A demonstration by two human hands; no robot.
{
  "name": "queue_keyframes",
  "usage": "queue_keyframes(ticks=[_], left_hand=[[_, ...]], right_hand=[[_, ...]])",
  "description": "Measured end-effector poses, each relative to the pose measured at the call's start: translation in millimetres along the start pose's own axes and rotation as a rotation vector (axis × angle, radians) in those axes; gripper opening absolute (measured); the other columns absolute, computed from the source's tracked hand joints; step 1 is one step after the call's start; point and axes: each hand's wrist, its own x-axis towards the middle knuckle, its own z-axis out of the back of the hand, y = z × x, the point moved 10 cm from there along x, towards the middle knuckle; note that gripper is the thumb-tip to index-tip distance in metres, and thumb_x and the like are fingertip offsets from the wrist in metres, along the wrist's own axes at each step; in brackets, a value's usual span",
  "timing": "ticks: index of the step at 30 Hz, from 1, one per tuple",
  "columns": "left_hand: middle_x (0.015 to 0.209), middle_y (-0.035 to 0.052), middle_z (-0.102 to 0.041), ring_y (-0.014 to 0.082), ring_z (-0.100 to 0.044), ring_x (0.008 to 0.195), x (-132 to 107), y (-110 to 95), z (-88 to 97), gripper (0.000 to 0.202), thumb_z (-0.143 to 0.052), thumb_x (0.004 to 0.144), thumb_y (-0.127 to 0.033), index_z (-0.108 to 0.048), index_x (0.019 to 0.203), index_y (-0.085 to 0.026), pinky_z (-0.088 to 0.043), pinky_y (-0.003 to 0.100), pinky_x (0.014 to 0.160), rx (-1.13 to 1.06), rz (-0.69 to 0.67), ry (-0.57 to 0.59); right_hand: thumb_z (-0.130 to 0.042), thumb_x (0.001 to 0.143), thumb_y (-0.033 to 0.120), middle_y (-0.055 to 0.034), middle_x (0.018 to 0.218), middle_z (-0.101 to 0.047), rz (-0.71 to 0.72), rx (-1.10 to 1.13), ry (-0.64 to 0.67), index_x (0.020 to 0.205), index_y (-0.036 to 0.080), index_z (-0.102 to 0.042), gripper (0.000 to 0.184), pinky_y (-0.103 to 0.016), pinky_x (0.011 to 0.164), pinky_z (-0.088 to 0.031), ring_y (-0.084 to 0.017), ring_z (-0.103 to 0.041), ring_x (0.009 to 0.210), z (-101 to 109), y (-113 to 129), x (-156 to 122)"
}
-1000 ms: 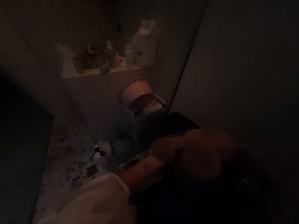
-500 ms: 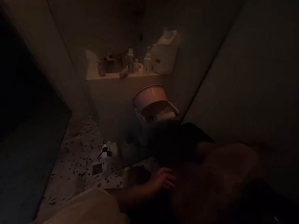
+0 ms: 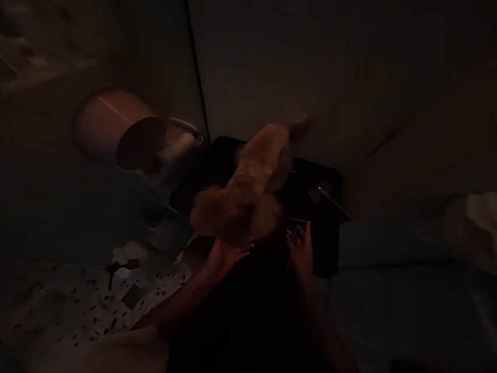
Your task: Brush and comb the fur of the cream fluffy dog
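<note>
A curly brown dog (image 3: 256, 170) stands on a black surface (image 3: 323, 252), its head toward me and its tail near the wall. My left hand (image 3: 224, 257) is right below the dog's head, fingers extended; whether it touches the fur I cannot tell. To the right of the head is my right hand (image 3: 302, 247), its fingers apart and slightly bent, with nothing visible in it. Beyond that hand a small tool with a pale flat head (image 3: 316, 194) and a thin handle lies on the black surface. Its kind is too dark to make out.
A pink basin (image 3: 114, 118) rests tilted on a pale rack at the left. Behind it, a blurred ledge (image 3: 31, 72) carries bottles. The speckled floor (image 3: 87, 312) has a drain (image 3: 132, 297). Something white (image 3: 495, 228) is at the right.
My view has swung right and down, so the basin and ledge sit further left. The dog, blurred before, shows clearly. Both hands are now plainly visible in front of it.
</note>
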Motion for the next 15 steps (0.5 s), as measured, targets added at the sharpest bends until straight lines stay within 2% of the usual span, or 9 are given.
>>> queue_keyframes(ticks=[2,5,7,11,15], left_hand=[[0.134,0.0181,-0.057,0.0285,-0.062,0.114,-0.4,-9.7,-10.2,0.060,-0.018,0.101,-0.048,-0.056,0.130,-0.012,-0.042,0.043,0.101,-0.153,0.014,0.001],[0.141,0.0094,-0.054,0.0222,-0.057,0.123,-2.6,-28.4,-20.3,0.052,-0.020,0.101,-0.044,-0.053,0.135,-0.022,-0.044,0.037,0.100,-0.361,-0.049,0.014],[0.144,0.0078,-0.051,0.0199,-0.055,0.127,-4.5,-32.0,-26.2,0.052,-0.020,0.102,-0.043,-0.052,0.136,-0.021,-0.045,0.034,0.099,-0.433,-0.055,0.046],[0.144,0.0096,-0.051,0.0219,-0.053,0.129,-8.2,-19.9,-28.2,0.055,-0.024,0.101,-0.050,-0.053,0.135,-0.017,-0.047,0.034,0.097,-0.493,-0.012,0.054],[0.143,0.0090,-0.052,0.0215,-0.052,0.130,-9.8,-5.0,-19.7,0.054,-0.027,0.101,-0.049,-0.053,0.134,-0.016,-0.048,0.033,0.096,-0.512,0.016,0.017]], right_hand=[[-0.069,0.071,0.047,-0.0134,0.149,-0.040,0.022,-0.020,-0.003,0.158,0.031,-0.013,0.105,-0.040,0.105,-0.049,-0.021,-0.062,0.118,2.8,-0.3,-2.0],[-0.065,0.076,0.047,-0.0152,0.149,-0.042,0.031,-0.041,-0.007,0.159,0.028,-0.012,0.100,-0.040,0.107,-0.047,-0.021,-0.062,0.119,4.9,1.0,-4.7],[-0.063,0.078,0.045,-0.0156,0.148,-0.044,0.027,-0.047,-0.005,0.159,0.025,-0.011,0.099,-0.041,0.110,-0.044,-0.021,-0.062,0.120,4.5,1.4,-5.9],[-0.061,0.078,0.040,-0.0135,0.152,-0.041,0.053,-0.042,0.011,0.159,0.026,-0.014,0.094,-0.040,0.113,-0.040,-0.020,-0.057,0.126,2.1,1.8,-7.7],[-0.059,0.078,0.035,-0.0122,0.152,-0.041,0.059,-0.082,0.011,0.158,0.025,-0.020,0.089,-0.042,0.115,-0.037,-0.020,-0.053,0.131,3.0,-1.5,-8.5]])
